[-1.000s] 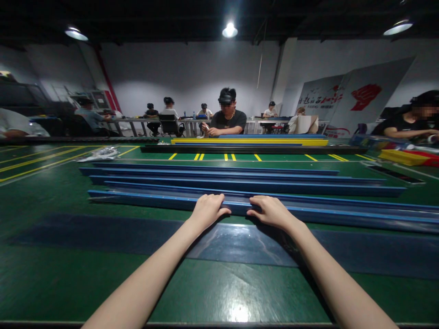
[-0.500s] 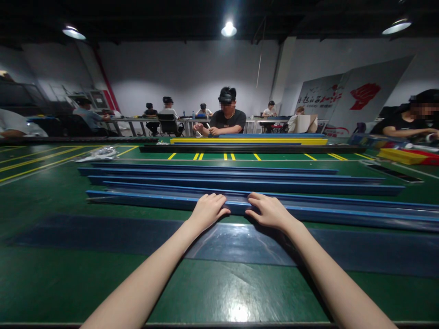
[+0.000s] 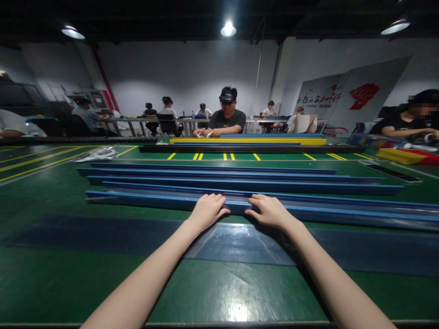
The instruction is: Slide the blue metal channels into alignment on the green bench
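A long blue U-shaped channel (image 3: 151, 200) lies across the green table in front of me. My left hand (image 3: 207, 211) grips its near wall, fingers curled over the top edge and thumb on the outer face. A short way to the right, my right hand (image 3: 268, 210) holds the same wall in the same manner. Between the two thumbs a stretch of the channel shows. Under my forearms a flat, glossy, see-through strip (image 3: 236, 242) lies on the table, nearer to me than the channel.
Behind it lie more blue channels (image 3: 240, 183), then a black bar (image 3: 212, 149) and a yellow bar (image 3: 247, 141). A plastic bag (image 3: 98, 154) is at left, a phone-like dark slab (image 3: 393, 172) and yellow tray (image 3: 398, 156) at right. A co-worker (image 3: 227, 116) sits opposite.
Both my hands and the channel stay in place. The co-worker opposite has lowered their hands toward the table.
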`<action>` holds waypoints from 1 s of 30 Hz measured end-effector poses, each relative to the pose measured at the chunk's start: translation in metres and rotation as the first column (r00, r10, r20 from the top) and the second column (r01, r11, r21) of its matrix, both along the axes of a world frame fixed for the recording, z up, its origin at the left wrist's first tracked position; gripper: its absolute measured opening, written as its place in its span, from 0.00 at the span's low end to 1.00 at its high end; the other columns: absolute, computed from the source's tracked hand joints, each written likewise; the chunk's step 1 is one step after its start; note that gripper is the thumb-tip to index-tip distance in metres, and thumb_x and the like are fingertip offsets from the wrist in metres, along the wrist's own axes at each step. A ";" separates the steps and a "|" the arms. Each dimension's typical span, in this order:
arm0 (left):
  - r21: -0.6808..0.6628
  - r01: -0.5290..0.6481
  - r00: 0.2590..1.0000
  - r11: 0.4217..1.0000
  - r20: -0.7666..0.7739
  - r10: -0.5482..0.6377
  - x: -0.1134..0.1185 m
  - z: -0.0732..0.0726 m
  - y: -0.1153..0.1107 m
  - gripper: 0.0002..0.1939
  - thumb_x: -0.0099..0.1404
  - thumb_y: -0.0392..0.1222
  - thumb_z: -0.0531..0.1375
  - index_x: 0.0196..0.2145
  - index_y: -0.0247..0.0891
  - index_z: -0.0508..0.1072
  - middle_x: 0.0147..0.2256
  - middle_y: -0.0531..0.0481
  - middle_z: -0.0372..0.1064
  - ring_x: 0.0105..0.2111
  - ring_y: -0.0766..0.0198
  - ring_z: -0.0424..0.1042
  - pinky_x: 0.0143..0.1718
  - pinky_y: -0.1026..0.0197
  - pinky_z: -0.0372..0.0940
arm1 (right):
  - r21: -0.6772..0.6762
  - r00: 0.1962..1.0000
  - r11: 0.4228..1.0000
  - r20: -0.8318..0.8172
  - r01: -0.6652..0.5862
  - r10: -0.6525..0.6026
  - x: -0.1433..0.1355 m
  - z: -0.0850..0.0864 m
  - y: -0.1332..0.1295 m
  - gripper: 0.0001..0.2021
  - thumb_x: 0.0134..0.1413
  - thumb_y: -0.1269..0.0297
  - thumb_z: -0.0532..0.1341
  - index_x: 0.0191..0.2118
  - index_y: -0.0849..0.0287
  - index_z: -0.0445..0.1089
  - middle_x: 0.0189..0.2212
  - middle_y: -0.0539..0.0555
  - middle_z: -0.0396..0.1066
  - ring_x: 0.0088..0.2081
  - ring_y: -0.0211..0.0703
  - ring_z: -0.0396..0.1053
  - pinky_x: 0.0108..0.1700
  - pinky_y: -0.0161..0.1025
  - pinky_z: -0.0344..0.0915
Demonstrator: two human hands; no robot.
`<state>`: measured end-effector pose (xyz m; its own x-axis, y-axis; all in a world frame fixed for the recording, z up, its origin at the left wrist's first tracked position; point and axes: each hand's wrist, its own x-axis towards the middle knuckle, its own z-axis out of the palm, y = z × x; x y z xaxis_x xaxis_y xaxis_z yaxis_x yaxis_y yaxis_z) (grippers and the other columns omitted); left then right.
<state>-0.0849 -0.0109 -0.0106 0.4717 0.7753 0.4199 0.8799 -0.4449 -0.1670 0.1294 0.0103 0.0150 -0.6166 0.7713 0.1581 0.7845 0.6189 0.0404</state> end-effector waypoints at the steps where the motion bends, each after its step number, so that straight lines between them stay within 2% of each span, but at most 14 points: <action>1: 0.005 -0.001 1.000 1.000 -0.005 0.001 0.000 0.000 0.000 0.14 0.60 0.52 0.53 0.34 0.38 0.65 0.34 0.51 0.68 0.36 0.61 0.66 0.34 0.61 0.55 | 0.002 1.000 1.000 0.001 0.000 0.000 0.000 0.000 0.000 0.15 0.54 0.54 0.49 0.38 0.58 0.67 0.38 0.55 0.68 0.41 0.43 0.65 0.34 0.34 0.56; 30: 0.007 -0.015 0.999 1.000 -0.031 0.015 0.000 0.000 -0.001 0.15 0.61 0.52 0.51 0.35 0.37 0.65 0.35 0.50 0.67 0.36 0.61 0.66 0.34 0.60 0.56 | 0.010 1.000 1.000 0.021 0.013 -0.013 0.000 0.000 0.001 0.17 0.54 0.53 0.48 0.38 0.58 0.67 0.38 0.55 0.69 0.40 0.44 0.66 0.34 0.34 0.56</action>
<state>-0.0845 -0.0115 -0.0105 0.4729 0.7798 0.4103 0.8809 -0.4302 -0.1976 0.1294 0.0109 0.0146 -0.6099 0.7775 0.1532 0.7912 0.6082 0.0633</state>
